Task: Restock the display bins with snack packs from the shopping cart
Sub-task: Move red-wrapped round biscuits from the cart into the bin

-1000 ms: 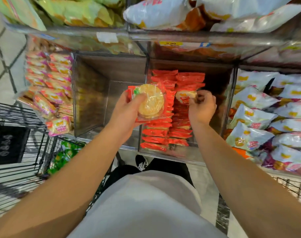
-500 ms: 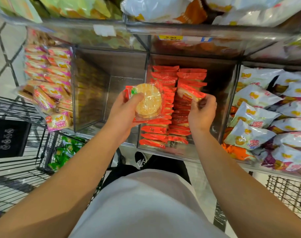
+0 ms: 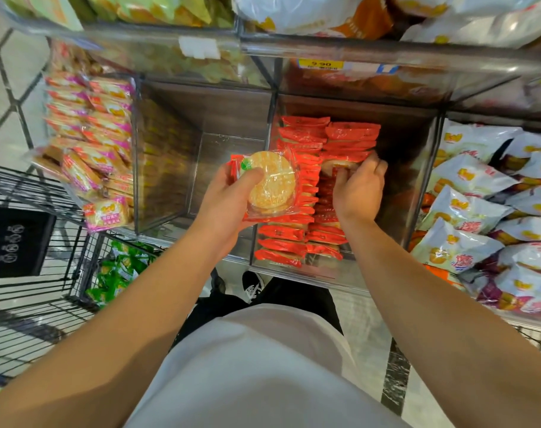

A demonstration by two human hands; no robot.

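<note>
Snack packs [image 3: 270, 183] are sitting stacked in our left hand [image 3: 229, 205], thumb pinching them just beside the red rows in the bin [image 3: 417, 193]. We are tucking one pack [image 3: 334, 165] upright with the curled fingers [image 3: 343, 177] of our right hand [image 3: 358, 189]; it should go flush, edges aligned.

Snack packs [image 3: 270, 183]: small stack, red wrappers, clear top window showing round pale cracker, held flat above bin divider. Display bin [image 3: 417, 168]: clear-walled, two rows red packs standing on edge. Shopping cart [image 3: 31, 304]: black wire, lower left, green packs inside.
</note>
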